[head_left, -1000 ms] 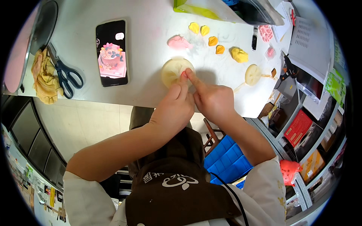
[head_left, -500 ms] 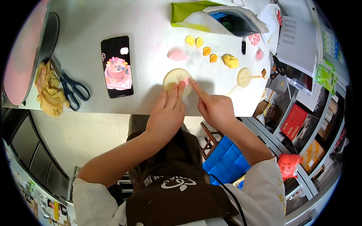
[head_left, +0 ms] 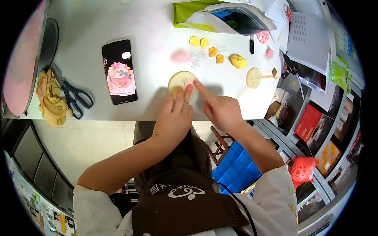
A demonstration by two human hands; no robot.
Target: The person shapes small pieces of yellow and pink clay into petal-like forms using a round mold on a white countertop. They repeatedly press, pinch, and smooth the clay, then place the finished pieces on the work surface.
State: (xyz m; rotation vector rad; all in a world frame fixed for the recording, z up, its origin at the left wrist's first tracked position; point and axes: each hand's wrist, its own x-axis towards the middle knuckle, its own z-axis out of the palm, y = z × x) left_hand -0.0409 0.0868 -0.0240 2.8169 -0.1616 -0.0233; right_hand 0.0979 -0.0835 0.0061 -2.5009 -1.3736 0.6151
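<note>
My left hand (head_left: 175,114) lies with its fingers stretched toward a round cream mould (head_left: 177,78), fingertips resting on its lower part. My right hand (head_left: 219,106) has its index finger extended onto a small pink piece (head_left: 190,83) at the mould's right side, the other fingers curled loosely and empty. Beyond them are a pink lump (head_left: 181,56), several yellow and orange petals (head_left: 212,51) and a yellow lump (head_left: 238,60). A phone (head_left: 119,72) showing a pink cake lies to the left.
Scissors (head_left: 76,98) and a yellow cloth (head_left: 51,96) lie at the table's left, beside a pink disc (head_left: 19,59). An open pouch (head_left: 191,15) sits at the back; a second mould (head_left: 253,77), a black tool (head_left: 288,67) and crowded shelves (head_left: 319,129) are on the right.
My left fingers, earlier bunched at the mould's centre, are now straighter and spread a little lower. The pink piece shows more beside my right fingertip. The view has shifted slightly.
</note>
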